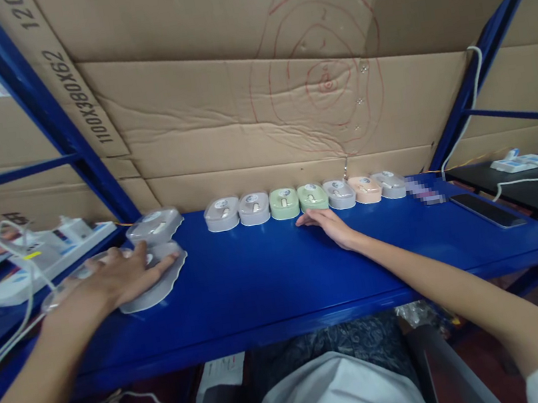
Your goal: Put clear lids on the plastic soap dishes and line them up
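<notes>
Pale shirt [341, 396] nearest, bottom centre. Left hand [121, 274], left of frame, fingers spread over translucent grey cases [154, 294]. Right hand [327, 225], centre, fingers extended, close together, just before a green case [313, 196]; contact unclear. That case stands mid-row among grey, green and peach cases, along the back of the blue table [261, 283].

In row: four grey cases [222, 214], two green cases [284, 204], one peach case [365, 190]; at right, one phone [487, 210].

"1100X380X62" on cardboard strip [62, 77], cut-off "120" above, red scribbles [328, 83] unreadable
</notes>
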The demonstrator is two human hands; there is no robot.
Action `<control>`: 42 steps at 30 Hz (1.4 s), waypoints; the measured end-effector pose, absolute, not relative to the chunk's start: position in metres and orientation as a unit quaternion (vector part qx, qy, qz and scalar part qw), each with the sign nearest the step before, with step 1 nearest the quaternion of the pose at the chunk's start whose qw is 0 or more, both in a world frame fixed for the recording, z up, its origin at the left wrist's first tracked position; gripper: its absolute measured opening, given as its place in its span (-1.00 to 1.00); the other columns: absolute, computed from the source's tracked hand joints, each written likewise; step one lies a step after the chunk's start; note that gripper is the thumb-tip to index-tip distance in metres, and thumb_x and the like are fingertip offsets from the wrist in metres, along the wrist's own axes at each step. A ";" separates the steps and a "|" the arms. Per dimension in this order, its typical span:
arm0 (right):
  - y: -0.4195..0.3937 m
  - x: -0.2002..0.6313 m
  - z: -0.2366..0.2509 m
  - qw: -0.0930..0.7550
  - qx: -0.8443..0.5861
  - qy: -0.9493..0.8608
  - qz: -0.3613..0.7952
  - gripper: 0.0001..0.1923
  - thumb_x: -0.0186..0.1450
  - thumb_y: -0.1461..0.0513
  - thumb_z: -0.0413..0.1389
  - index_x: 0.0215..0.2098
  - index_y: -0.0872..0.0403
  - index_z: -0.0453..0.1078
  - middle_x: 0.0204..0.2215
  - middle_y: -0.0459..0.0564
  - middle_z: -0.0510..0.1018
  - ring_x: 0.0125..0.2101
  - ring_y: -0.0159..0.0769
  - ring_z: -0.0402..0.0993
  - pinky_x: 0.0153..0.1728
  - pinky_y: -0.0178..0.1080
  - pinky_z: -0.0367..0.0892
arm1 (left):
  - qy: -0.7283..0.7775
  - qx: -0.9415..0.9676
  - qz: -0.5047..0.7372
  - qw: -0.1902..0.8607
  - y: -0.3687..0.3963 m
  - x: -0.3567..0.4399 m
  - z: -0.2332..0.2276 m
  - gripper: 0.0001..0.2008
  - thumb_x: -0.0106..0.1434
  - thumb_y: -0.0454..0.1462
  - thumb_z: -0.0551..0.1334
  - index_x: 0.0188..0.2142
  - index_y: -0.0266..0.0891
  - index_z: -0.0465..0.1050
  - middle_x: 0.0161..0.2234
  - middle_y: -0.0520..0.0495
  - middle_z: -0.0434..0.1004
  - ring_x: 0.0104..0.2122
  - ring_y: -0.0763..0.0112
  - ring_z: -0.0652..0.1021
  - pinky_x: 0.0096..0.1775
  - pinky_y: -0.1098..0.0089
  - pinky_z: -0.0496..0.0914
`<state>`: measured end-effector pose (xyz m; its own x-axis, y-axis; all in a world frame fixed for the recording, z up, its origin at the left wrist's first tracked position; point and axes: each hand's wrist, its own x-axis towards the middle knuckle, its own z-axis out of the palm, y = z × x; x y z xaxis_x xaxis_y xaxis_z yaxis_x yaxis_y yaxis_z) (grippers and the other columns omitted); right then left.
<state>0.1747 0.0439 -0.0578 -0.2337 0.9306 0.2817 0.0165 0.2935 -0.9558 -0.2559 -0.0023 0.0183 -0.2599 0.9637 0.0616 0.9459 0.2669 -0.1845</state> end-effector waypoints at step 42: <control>0.031 0.173 -0.046 0.459 -0.329 -0.696 0.443 -0.55 0.31 -0.14 0.32 -0.03 -0.04 0.58 0.01 0.02 0.69 0.09 -0.10 0.59 0.26 0.03 0.38 | -0.328 -0.931 -0.140 -0.078 0.005 -0.066 0.002 -0.09 0.23 0.00 0.40 0.46 -0.19 0.14 0.34 -0.31 0.39 0.29 -0.14 0.44 0.28 -0.02 0.33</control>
